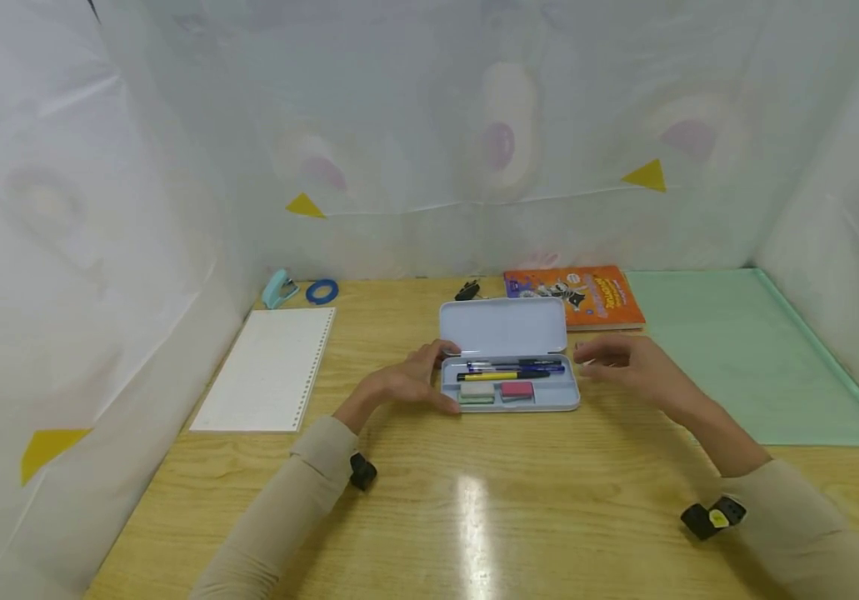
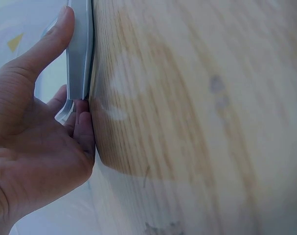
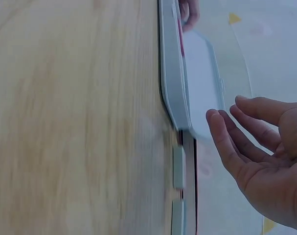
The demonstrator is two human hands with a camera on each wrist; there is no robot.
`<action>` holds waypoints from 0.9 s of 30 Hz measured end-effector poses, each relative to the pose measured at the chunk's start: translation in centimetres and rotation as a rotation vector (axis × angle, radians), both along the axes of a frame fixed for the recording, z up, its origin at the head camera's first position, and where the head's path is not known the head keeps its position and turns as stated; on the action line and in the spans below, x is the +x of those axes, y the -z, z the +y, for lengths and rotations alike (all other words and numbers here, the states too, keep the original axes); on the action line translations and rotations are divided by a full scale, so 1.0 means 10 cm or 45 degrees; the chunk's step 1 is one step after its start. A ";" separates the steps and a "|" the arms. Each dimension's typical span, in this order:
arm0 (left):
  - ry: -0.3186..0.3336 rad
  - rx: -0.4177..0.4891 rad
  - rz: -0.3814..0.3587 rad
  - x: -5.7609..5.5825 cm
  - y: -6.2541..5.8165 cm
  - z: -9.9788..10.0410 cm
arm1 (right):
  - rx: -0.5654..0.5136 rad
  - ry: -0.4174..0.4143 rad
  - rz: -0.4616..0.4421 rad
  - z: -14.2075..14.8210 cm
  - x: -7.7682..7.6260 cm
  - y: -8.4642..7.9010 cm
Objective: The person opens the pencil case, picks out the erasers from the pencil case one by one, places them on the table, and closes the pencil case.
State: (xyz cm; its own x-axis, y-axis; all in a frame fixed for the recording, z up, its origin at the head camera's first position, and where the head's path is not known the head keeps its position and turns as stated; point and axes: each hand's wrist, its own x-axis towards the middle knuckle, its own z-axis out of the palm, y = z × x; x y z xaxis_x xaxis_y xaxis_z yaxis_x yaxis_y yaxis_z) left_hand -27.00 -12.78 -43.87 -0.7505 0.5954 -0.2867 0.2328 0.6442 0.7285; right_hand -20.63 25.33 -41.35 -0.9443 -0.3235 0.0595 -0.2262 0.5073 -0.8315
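A pale blue pencil case (image 1: 510,408) stands with its lid (image 1: 504,325) raised at the back. Inside lie several pens, one a yellow and black pen (image 1: 500,377), beside a white eraser (image 1: 477,389) and a pink eraser (image 1: 516,389). My left hand (image 1: 408,381) holds the case's left end, thumb along the front side and fingers round by the hinge corner. In the left wrist view the thumb (image 2: 57,36) lies against the case wall (image 2: 79,54). Just off the right end hovers my right hand (image 1: 635,367), its fingers (image 3: 225,139) loosely bent around nothing.
An orange book (image 1: 605,300) lies behind the lid, near a black binder clip (image 1: 467,290). To the right is a green mat (image 1: 759,358). On the left sit a white notepad (image 1: 267,367), a light blue stapler (image 1: 277,290) and a blue tape roll (image 1: 322,291).
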 end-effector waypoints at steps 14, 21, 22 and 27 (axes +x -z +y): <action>0.000 0.030 -0.006 0.00 0.00 0.00 | 0.025 -0.233 0.047 -0.59 -0.08 0.18; 0.002 0.044 -0.013 0.01 -0.01 0.00 | 0.114 -0.235 0.059 -0.71 -0.11 0.21; 0.004 0.047 -0.013 0.01 -0.01 0.00 | 0.133 -0.232 0.070 -0.72 -0.11 0.21; 0.005 0.053 -0.016 0.00 -0.01 -0.01 | 0.182 -0.238 0.091 -0.76 -0.10 0.20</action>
